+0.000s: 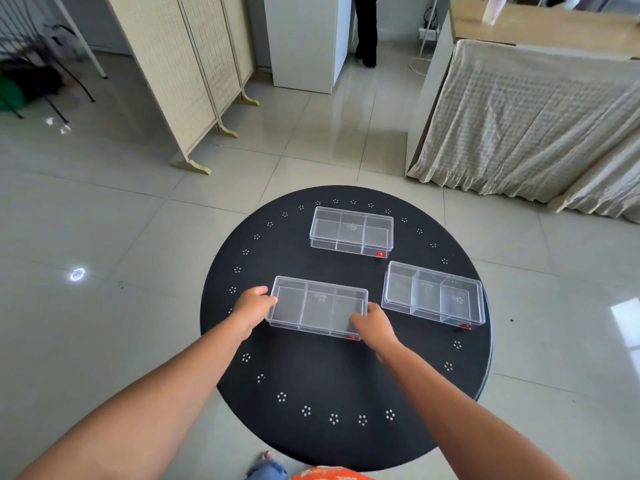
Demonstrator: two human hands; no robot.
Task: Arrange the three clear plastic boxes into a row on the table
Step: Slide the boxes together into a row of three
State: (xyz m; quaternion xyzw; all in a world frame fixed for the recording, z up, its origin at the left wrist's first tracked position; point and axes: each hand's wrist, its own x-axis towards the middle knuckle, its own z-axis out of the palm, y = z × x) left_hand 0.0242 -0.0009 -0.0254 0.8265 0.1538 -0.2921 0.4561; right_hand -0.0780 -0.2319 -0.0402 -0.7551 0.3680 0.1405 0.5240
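Both hands grip the nearest clear plastic box on the round black counter (311, 393).

The left hand (252, 309) and right hand (374, 328) hold the near clear rectangular three-compartment box (318, 308) by its short ends, fingers closed against it. A second clear box (433, 293) lies just right; a third (351, 232) sits farther back.

A lived-in home room: glossy floor tiles (104, 209), a folding woven screen (180, 64), a cloth-draped counter (519, 126).
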